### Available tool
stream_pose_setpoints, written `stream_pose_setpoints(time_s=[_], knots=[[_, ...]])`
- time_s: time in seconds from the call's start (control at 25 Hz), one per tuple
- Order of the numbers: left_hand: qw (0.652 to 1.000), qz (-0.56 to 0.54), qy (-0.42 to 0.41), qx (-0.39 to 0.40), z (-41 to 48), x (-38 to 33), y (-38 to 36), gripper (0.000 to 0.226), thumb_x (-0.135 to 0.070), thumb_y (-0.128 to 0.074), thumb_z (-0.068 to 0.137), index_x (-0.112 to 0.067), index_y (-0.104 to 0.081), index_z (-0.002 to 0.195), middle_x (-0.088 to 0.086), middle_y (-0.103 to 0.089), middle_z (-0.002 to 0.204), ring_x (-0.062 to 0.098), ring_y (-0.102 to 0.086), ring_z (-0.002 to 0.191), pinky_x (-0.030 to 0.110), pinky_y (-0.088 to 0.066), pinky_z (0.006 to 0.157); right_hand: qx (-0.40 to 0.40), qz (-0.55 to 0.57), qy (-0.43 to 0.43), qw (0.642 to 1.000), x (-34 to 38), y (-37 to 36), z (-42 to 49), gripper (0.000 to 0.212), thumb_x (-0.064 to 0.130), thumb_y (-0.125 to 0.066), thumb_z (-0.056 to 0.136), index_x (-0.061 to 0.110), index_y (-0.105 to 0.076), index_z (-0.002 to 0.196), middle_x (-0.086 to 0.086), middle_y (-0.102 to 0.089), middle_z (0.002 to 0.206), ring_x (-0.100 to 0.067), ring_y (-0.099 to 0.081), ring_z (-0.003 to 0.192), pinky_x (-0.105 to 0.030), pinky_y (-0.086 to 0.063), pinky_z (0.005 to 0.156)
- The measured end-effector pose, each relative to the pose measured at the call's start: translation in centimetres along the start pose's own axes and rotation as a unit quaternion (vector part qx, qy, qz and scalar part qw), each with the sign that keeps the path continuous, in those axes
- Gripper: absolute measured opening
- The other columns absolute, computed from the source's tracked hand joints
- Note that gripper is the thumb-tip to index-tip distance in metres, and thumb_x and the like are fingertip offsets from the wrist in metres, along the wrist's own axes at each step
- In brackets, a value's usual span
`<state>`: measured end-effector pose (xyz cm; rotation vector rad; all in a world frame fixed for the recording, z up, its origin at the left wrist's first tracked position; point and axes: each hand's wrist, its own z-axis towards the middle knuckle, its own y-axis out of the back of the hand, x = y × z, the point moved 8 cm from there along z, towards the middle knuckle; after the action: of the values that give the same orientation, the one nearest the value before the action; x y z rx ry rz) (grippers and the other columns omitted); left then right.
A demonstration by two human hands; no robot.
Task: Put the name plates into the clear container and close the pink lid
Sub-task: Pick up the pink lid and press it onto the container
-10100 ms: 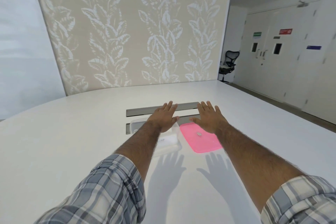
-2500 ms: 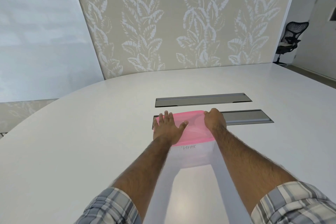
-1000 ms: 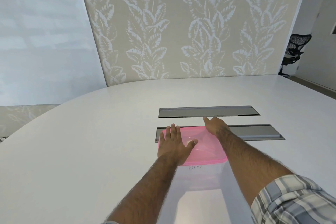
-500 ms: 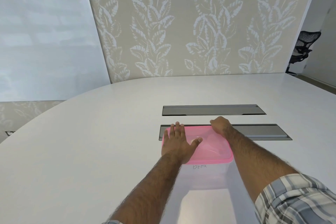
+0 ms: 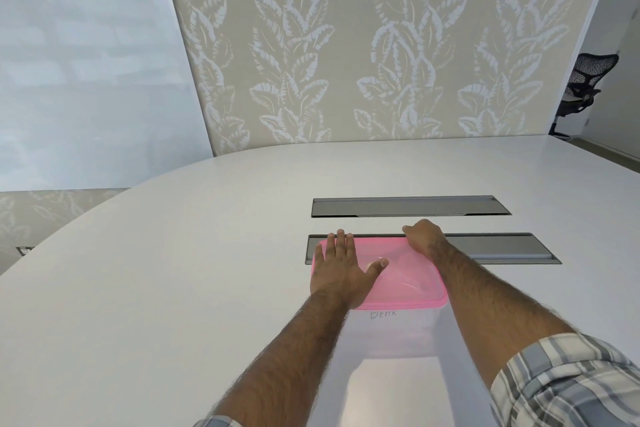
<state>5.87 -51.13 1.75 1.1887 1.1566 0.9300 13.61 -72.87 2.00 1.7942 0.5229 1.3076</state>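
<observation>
The person wears a soft checked cloth shirt [image 5: 588,402]. Its right sleeve [image 5: 554,378] shows at the near right corner. It has wide grey and blue-grey bands that cross over white, with thin darker lines between them. The sleeve ends in a folded edge. Past that edge the right arm [image 5: 485,298] is bare. Only a tiny bit of the left sleeve [image 5: 214,422] peeks in at the near edge, with the same checks. The left arm [image 5: 294,350] is bare too. Both arms are hairy down to the wrists. The left hand [image 5: 341,272] and the right hand [image 5: 420,239] are bare.
</observation>
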Motion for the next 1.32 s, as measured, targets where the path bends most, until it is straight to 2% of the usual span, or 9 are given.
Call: stream_pose_setpoints(time_s=[0.16, 0.64, 0.92, 1.0, 1.08, 1.12, 1.2, 1.28, 1.32], knots=[[1.0, 0.004, -0.001, 0.0, 0.0, 0.0, 0.1, 0.101, -0.081, -0.003, 0.087, -0.012, 0.006, 0.161, 0.005, 0.012, 0.168, 0.021, 0.014, 0.155, 0.045, 0.009, 0.124, -0.04, -0.025, 0.003, 0.999, 0.4, 1.0, -1.6, 0.053, 0.045, -0.035, 0.099, 0.006, -0.062, 0.124, -0.014, -0.063, 0.129, -0.032, -0.061, 0.114, -0.039, -0.047, 0.096], [1.0, -0.009, -0.007, -0.008, -0.2, -0.1, 0.3, 0.099, -0.08, -0.006, 0.089, -0.012, 0.001, 0.161, 0.005, 0.007, 0.169, 0.022, 0.009, 0.156, 0.044, 0.006, 0.124, -0.106, -0.08, -0.068, 0.989, -3.9, 1.1, -9.3, 0.073, 0.06, -0.017, 0.098, 0.009, -0.067, 0.113, -0.011, -0.07, 0.116, -0.031, -0.066, 0.105, -0.04, -0.049, 0.085], [1.0, -0.012, -0.014, -0.005, -0.6, -0.1, 0.6, 0.09, -0.072, -0.011, 0.095, -0.013, 0.0, 0.162, 0.005, 0.006, 0.169, 0.022, 0.009, 0.156, 0.044, 0.005, 0.125, -0.112, -0.026, -0.101, 0.988, -4.9, 1.4, -10.9, 0.059, 0.054, -0.03, 0.099, 0.009, -0.064, 0.115, -0.011, -0.069, 0.116, -0.032, -0.065, 0.104, -0.039, -0.049, 0.083], [1.0, -0.02, -0.019, -0.002, -0.7, -0.1, 0.6, 0.087, -0.069, -0.013, 0.096, -0.013, 0.0, 0.162, 0.005, 0.007, 0.169, 0.021, 0.01, 0.156, 0.044, 0.006, 0.125, -0.139, -0.062, -0.075, 0.986, -3.7, 1.9, -11.5, 0.043, 0.042, -0.036, 0.099, 0.01, -0.06, 0.116, -0.011, -0.066, 0.116, -0.031, -0.064, 0.105, -0.039, -0.05, 0.084], [0.999, -0.028, -0.025, -0.003, -0.8, -0.1, 0.6, 0.085, -0.067, -0.013, 0.097, -0.013, 0.0, 0.162, 0.004, 0.007, 0.169, 0.021, 0.01, 0.156, 0.044, 0.006, 0.125, -0.181, -0.147, 0.009, 0.972, -1.3, 2.2, -12.0, 0.029, 0.025, -0.042, 0.095, 0.011, -0.057, 0.116, -0.01, -0.062, 0.115, -0.029, -0.063, 0.103, -0.039, -0.051, 0.084], [0.999, -0.031, -0.027, -0.003, -0.8, -0.1, 0.6, 0.083, -0.066, -0.013, 0.098, -0.013, -0.001, 0.162, 0.004, 0.006, 0.169, 0.021, 0.009, 0.156, 0.043, 0.006, 0.125, -0.184, -0.182, 0.062, 0.964, 0.0, 1.9, -12.3, 0.029, 0.022, -0.042, 0.094, 0.012, -0.057, 0.117, -0.01, -0.062, 0.116, -0.028, -0.062, 0.105, -0.04, -0.049, 0.088], [0.999, -0.026, -0.028, 0.002, -0.7, 0.0, 0.6, 0.08, -0.063, -0.011, 0.1, -0.013, 0.0, 0.162, 0.004, 0.007, 0.169, 0.021, 0.009, 0.156, 0.043, 0.006, 0.125, -0.148, -0.21, 0.138, 0.957, 1.7, 0.4, -12.5, 0.04, 0.03, -0.035, 0.099, 0.01, -0.054, 0.127, -0.013, -0.057, 0.131, -0.03, -0.054, 0.12, -0.043, -0.039, 0.103], [0.999, -0.021, -0.027, 0.015, -0.5, 0.1, 0.5, 0.078, -0.06, -0.01, 0.101, -0.013, 0.001, 0.161, 0.003, 0.009, 0.169, 0.021, 0.01, 0.155, 0.044, 0.007, 0.125, -0.086, -0.221, 0.159, 0.958, 2.2, -1.2, -12.5, 0.056, 0.044, -0.023, 0.102, 0.01, -0.04, 0.144, -0.013, -0.035, 0.155, -0.032, -0.029, 0.144, -0.047, -0.021, 0.118], [0.999, -0.019, -0.028, 0.017, -0.4, 0.1, 0.5, 0.077, -0.06, -0.009, 0.101, -0.014, 0.002, 0.161, 0.003, 0.01, 0.169, 0.021, 0.011, 0.155, 0.044, 0.007, 0.125, -0.058, -0.226, 0.168, 0.958, 2.3, -1.8, -12.5, 0.063, 0.049, -0.019, 0.102, 0.011, -0.031, 0.15, -0.011, -0.023, 0.161, -0.03, -0.017, 0.149, -0.049, -0.014, 0.12]])
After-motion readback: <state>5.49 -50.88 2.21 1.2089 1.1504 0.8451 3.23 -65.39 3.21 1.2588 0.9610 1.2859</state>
